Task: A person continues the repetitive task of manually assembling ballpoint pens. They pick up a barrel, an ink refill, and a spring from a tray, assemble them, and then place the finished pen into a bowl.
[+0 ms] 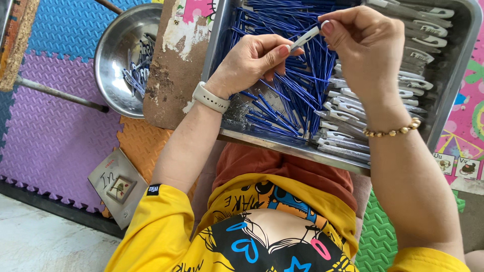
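White pen barrel pinched between both hands over metal tray, at 12 o'clock. Left hand fingers closed on lower end; right hand fingers closed on upper end. Blue refills heaped at centre, unfinished; white barrels stacked at 3 o'clock. Few pieces seen in steel bowl, 10 o'clock.

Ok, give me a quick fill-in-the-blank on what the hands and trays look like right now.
1. Both hands, the left hand and right hand, hold one white pen barrel above the ____ tray.
2. The loose refills piled in that tray are ____ in colour.
3. The left wrist wears a white ____.
4. The round bowl lies to the person's ____ of the tray.

Missing words: metal; blue; watch; left
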